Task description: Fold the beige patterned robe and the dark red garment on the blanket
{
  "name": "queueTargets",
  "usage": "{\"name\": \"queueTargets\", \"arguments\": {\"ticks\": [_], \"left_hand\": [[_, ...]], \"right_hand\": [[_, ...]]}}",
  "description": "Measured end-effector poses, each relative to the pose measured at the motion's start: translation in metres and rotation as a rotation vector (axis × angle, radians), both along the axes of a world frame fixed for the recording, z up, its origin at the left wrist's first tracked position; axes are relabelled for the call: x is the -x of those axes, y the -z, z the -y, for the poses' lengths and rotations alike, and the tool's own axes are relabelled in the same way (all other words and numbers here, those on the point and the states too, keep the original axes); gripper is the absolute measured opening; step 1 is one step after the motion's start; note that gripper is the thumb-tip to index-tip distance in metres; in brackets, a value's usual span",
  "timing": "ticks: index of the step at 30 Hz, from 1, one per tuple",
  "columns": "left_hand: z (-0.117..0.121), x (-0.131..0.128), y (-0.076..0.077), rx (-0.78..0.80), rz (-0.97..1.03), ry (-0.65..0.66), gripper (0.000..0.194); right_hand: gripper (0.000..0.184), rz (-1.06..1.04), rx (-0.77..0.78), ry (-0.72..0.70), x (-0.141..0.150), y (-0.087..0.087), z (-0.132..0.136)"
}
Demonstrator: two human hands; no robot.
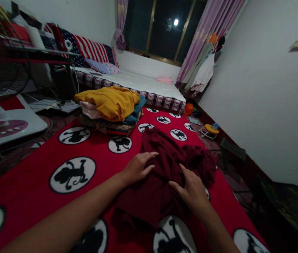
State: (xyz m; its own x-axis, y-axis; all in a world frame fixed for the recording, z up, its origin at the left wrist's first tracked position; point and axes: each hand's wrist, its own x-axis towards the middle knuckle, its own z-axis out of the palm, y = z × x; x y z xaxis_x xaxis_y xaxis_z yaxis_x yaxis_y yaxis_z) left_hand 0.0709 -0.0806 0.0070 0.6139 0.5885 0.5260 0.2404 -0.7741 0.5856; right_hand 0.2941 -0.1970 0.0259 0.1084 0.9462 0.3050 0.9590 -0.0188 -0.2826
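Note:
A crumpled dark red garment (149,200) lies in front of me on a red blanket (98,207) patterned with black monkeys in white circles. My left hand (138,167) rests at the garment's left side, thumb and fingers apart. On its right part lies my right hand (191,186), likewise with thumb and fingers spread and touching the cloth. Neither hand is closed round the fabric. What kind of garment it is, the folds do not show. Beyond my left hand sits a stack of folded clothes with a mustard yellow garment (112,100) on top.
A fan (1,63) and a white plastic seat-like piece (14,123) stand at the left, near a cluttered desk (49,58). A bed (138,79) lies under the window. Along the right wall are a yellow-topped stool (211,129), a dark stool (232,151) and hanging clothes (203,73).

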Motion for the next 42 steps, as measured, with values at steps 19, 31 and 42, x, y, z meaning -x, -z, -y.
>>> {"name": "queueTargets", "arguments": {"ticks": [19,31,42], "left_hand": [[0.048,0.003,-0.029,-0.77,0.116,0.304,0.017],[0.039,0.007,-0.023,-0.667,0.059,0.15,0.023],[-0.017,0.039,-0.01,-0.092,-0.384,-0.088,0.067]], "right_hand": [[0.032,-1.072,-0.704,0.156,0.009,-0.102,-0.084],[0.043,-0.502,0.025,-0.343,0.032,-0.032,-0.041],[0.027,-0.266,0.068,-0.283,0.009,0.009,0.0]]}}
